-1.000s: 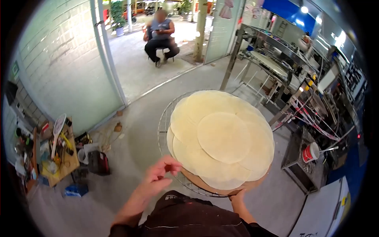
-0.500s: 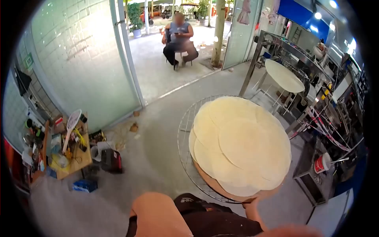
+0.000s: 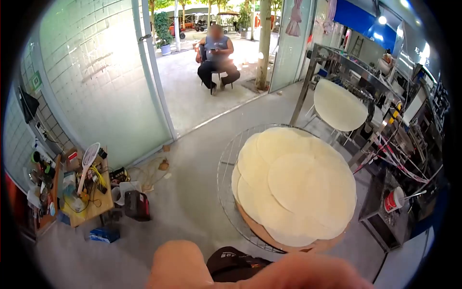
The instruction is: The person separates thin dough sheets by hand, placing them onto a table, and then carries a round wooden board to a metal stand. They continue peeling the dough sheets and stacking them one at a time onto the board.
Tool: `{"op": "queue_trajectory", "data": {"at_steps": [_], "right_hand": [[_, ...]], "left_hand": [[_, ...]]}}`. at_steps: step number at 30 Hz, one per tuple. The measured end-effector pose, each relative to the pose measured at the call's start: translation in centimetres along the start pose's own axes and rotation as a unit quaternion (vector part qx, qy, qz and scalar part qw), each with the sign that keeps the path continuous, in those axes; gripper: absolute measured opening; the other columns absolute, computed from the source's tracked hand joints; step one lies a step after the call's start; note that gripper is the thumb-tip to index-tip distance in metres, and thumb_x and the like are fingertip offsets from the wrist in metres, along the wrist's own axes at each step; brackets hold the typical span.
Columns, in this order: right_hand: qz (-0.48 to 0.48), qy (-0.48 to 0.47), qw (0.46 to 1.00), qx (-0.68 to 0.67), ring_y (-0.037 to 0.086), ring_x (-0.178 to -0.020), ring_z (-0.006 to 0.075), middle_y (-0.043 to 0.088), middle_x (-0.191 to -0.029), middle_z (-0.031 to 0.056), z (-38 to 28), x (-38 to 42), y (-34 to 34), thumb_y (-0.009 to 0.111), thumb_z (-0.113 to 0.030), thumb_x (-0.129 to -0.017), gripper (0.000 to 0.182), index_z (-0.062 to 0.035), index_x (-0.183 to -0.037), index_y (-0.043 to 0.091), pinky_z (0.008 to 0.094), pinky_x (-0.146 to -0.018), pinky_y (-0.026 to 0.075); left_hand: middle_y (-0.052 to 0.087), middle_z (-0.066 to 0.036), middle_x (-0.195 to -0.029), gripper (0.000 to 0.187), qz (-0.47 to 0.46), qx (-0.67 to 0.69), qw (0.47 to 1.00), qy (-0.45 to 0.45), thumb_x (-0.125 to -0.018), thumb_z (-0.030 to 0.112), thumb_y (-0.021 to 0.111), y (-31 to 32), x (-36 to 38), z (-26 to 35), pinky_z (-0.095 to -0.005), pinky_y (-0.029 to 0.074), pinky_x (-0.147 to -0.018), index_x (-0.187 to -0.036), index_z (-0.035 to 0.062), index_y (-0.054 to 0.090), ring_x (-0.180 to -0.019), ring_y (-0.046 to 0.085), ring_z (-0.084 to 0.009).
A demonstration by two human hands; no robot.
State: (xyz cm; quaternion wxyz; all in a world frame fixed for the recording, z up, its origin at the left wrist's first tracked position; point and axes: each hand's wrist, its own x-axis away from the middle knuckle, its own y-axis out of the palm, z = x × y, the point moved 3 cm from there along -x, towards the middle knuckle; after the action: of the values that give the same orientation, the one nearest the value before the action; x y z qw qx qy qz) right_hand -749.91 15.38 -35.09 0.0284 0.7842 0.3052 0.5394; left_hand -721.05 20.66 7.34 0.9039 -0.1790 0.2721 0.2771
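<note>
Thin, round, pale yellow sheets [image 3: 308,188], like flat dough wrappers, lie overlapped in a broad pile in front of me. A brown round board [image 3: 255,224] shows beneath their near edge, resting on a round wire rack [image 3: 222,178] that juts out on the left. Skin of a hand or forearm [image 3: 308,274] fills the bottom of the view, close to the camera and blurred. It looks like my right one, but its fingers do not show, so any grip is hidden. My left hand is not visible. A bare knee [image 3: 178,262] and dark shorts [image 3: 233,262] sit at the lower edge.
A pale round-topped stool [image 3: 339,106] stands beyond the pile. Metal shelving [image 3: 380,77] and a low stand with a red-and-white tub [image 3: 393,199] are at right. At left, a cluttered wooden table [image 3: 103,200] has a racket-shaped swatter [image 3: 89,159]. A person [image 3: 216,53] sits outside the doorway.
The blurred skin at the bottom has come farther into view and leftward, covering the hand seen at the rack's near rim. My view has tilted slightly up. The pile looks unchanged.
</note>
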Motion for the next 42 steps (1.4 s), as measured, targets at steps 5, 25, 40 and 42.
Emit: {"op": "queue_trajectory", "data": {"at_steps": [5,25,40,42], "right_hand": [[-0.033,0.004,0.999,-0.02,0.036,-0.113,0.0298,0.034,-0.127,0.0072,1.7,-1.8,0.5,0.023,-0.065,-0.078,0.07,-0.0158,-0.126,0.029,0.0476,-0.091,0.033],[-0.064,-0.014,0.998,0.002,0.033,-0.116,0.031,0.03,-0.13,0.0096,2.9,1.4,2.1,0.02,-0.063,-0.08,0.068,-0.0141,-0.127,0.027,0.0491,-0.092,0.032],[-0.122,0.05,0.988,-0.076,0.038,-0.11,0.0303,0.036,-0.123,0.0133,3.5,6.5,3.8,0.044,-0.04,-0.083,0.049,-0.009,-0.12,0.034,0.0473,-0.088,0.036],[-0.187,0.094,0.973,-0.101,0.038,-0.11,0.0309,0.038,-0.122,0.0134,1.3,8.5,4.2,0.046,-0.028,-0.079,0.045,-0.0075,-0.118,0.037,0.0477,-0.088,0.036]], "left_hand": [[0.053,-0.011,-0.092,0.025,0.001,0.009,1.0,-0.001,-0.071,0.01,0.045,-0.4,0.5,0.0,-0.0287,0.042,-0.071,-0.093,-0.0006,0.052,-0.08,0.05,-0.0189],[0.052,-0.012,-0.09,0.027,0.03,-0.067,0.997,0.021,-0.078,0.019,0.047,-2.0,1.0,1.8,-0.0295,0.043,-0.072,-0.093,-0.002,0.051,-0.078,0.05,-0.0182],[0.036,-0.013,-0.126,0.064,0.617,0.462,0.511,-0.38,-0.08,0.05,0.043,-8.2,20.8,-32.0,-0.0471,0.03,-0.093,-0.123,0.003,0.032,-0.113,0.036,-0.0293],[0.033,-0.011,-0.129,0.064,0.609,0.45,0.58,-0.301,-0.081,0.052,0.039,-8.5,19.2,-34.3,-0.0469,0.028,-0.095,-0.126,0.0071,0.03,-0.116,0.034,-0.0299]]}}
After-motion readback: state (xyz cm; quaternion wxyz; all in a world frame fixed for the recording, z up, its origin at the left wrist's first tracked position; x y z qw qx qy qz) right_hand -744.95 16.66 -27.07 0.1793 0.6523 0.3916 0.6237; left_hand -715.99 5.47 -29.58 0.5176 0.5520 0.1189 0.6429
